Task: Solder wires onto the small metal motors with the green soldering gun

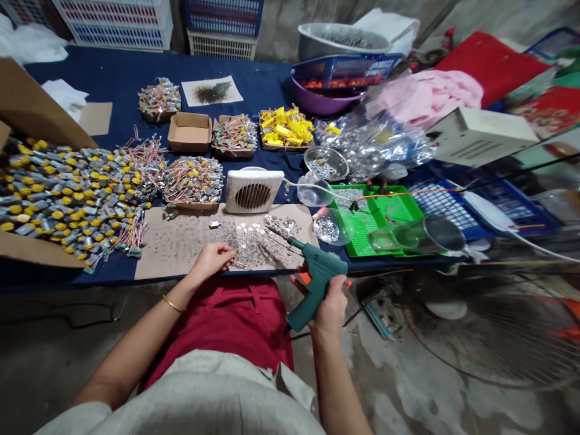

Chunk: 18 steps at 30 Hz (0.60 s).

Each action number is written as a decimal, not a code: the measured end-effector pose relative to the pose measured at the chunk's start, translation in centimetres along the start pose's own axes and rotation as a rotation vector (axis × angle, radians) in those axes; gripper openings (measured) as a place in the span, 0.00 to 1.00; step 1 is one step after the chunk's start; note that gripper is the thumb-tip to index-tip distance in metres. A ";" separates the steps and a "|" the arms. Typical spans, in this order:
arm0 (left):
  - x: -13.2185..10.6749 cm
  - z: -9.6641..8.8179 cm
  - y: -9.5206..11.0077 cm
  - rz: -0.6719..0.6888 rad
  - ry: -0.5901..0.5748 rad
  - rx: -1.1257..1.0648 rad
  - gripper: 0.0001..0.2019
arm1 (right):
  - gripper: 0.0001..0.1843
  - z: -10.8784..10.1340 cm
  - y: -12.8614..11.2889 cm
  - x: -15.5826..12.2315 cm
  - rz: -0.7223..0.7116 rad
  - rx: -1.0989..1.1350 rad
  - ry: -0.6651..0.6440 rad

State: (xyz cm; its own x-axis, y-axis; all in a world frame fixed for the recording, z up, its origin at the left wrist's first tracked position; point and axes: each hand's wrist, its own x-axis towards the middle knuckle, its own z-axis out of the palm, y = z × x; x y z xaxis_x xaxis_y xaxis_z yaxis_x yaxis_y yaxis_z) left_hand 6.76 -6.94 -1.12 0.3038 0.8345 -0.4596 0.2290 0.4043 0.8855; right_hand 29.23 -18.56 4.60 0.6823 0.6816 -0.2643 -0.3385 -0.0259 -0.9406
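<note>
Soldering gun (pixel 319 270) clasped in right hand (pixel 333 302), barrel (pixel 296 243) slanting forward-left over cardboard (pixel 176 244); left hand (pixel 214 258) bunched by thin wire (pixel 238 263), hold unclear.

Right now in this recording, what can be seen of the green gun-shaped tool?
The green, plastic-looking gun-shaped tool is gripped in the person's right hand. Its slender, metallic-looking front end points forward and leftward, over the flat brown cardboard sheet; contact there is unclear. Its handle slants down toward the person's lap, with a dark cable near the base. Orange shows beside the grip. Whether it is powered cannot be told.
</note>
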 end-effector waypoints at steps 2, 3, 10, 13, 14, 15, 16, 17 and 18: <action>0.0 0.0 0.0 0.009 0.009 0.046 0.12 | 0.36 -0.5 0.2 -0.2 0.018 -0.060 0.012; 0.0 0.0 0.1 0.014 0.013 0.076 0.13 | 0.35 -0.7 0.2 -0.3 0.032 -0.109 0.005; 1.0 -0.2 2.5 0.088 0.033 0.425 0.09 | 0.29 -1.8 0.0 -1.2 -0.138 -0.689 -0.148; 1.7 -0.3 2.9 0.115 0.023 0.504 0.08 | 0.26 -1.4 -0.2 -1.5 -0.360 -0.822 -0.251; 1.9 -0.3 2.8 0.116 0.018 0.507 0.08 | 0.24 -1.2 -0.3 -1.5 -0.399 -0.827 -0.289; 2.1 -0.3 2.7 0.117 0.013 0.504 0.07 | 0.23 -1.0 -0.4 -1.5 -0.425 -0.822 -0.316; 2.2 -0.2 2.6 0.118 0.008 0.500 0.07 | 0.22 -0.8 -0.5 -1.6 -0.444 -0.815 -0.334; 2.3 -0.2 2.5 0.118 0.004 0.497 0.07 | 0.21 -0.7 -0.5 -1.6 -0.458 -0.812 -0.343; 2.4 -0.2 2.4 0.119 0.000 0.499 0.07 | 0.21 -0.5 -0.5 -1.6 -0.471 -0.813 -0.347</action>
State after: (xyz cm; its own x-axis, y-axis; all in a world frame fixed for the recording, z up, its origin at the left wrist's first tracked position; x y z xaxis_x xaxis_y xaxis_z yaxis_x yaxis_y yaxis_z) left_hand 7.84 -3.91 -0.10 0.3548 0.8637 -0.3579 0.6065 0.0787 0.7911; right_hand 28.66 -20.02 5.42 0.3622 0.9234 0.1274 0.5517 -0.1021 -0.8278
